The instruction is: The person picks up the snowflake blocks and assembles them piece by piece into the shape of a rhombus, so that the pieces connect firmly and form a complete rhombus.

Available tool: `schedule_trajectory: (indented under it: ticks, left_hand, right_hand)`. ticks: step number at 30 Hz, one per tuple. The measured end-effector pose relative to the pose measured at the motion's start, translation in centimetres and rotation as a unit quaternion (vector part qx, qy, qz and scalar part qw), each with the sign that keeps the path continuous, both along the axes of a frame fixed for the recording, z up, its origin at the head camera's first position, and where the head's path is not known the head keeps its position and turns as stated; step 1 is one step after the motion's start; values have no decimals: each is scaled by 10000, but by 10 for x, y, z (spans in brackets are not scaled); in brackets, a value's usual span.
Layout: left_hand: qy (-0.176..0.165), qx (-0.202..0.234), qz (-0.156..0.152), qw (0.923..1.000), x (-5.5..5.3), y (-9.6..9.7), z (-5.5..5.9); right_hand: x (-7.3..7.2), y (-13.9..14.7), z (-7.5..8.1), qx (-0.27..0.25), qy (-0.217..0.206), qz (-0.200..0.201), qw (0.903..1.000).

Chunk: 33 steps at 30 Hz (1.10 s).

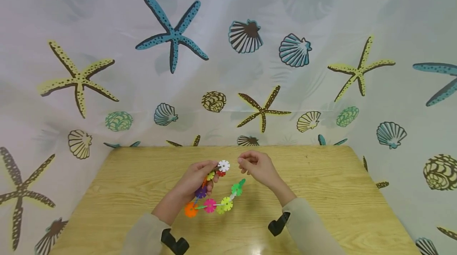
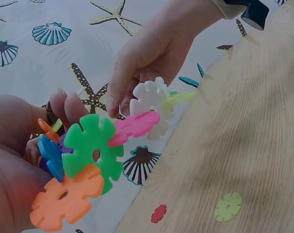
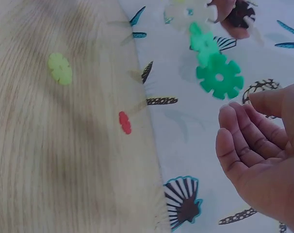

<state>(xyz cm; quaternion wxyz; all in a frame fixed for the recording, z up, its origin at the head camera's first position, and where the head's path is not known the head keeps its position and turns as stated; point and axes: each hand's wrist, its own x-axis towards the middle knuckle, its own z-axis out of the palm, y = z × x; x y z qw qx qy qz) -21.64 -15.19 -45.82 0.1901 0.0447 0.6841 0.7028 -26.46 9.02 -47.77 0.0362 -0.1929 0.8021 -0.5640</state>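
Observation:
My left hand grips a chain of slotted, flower-shaped plastic discs. A white disc stands at its fingertips, and below the hand the chain loops down through an orange disc and a pink disc to green ones. In the left wrist view, a green disc and a blue disc show close to the palm. To the right of the white disc is my right hand, its fingers loosely bent and apart from the chain. Nothing shows in its palm in the right wrist view.
A loose red disc and a yellow-green disc lie on the wooden table. Behind the table hangs a white curtain printed with starfish and shells.

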Motion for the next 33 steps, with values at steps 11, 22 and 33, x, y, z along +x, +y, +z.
schedule_trajectory:
  ticks: [11,22,33]
  left_hand:
    - [-97,-37,83,9999,1,-2,-1]
    - [-97,-71,223,9997,-1,-2,2]
    - [-67,36,186,9998,0,-6,3]
  right_hand:
    - [-21,-15,-31,441,-183,128,9988]
    - [-33,-31,-64,951,-410,415,9938]
    - [-40,-53,-75,2099,594,516,9746]
